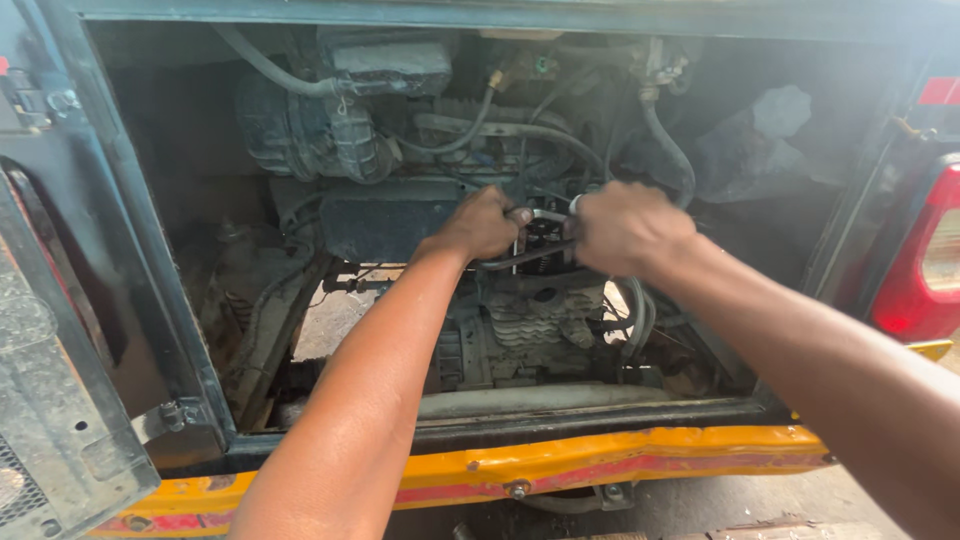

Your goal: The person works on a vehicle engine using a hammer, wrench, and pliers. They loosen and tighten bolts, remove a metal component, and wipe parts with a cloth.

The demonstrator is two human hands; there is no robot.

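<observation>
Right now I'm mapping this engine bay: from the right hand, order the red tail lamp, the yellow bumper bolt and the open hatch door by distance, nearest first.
From the right hand:
1. Red tail lamp, at the right edge.
2. Yellow bumper bolt, below, centre.
3. Open hatch door, far left.

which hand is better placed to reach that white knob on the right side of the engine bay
Right, probably. The right hand lies nearer the white knob; the left hand sits farther off by the hose.

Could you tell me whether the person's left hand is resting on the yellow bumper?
No, the left hand is up inside the engine bay, gripping a dark hose beside the right hand, well above the yellow bumper.
</observation>
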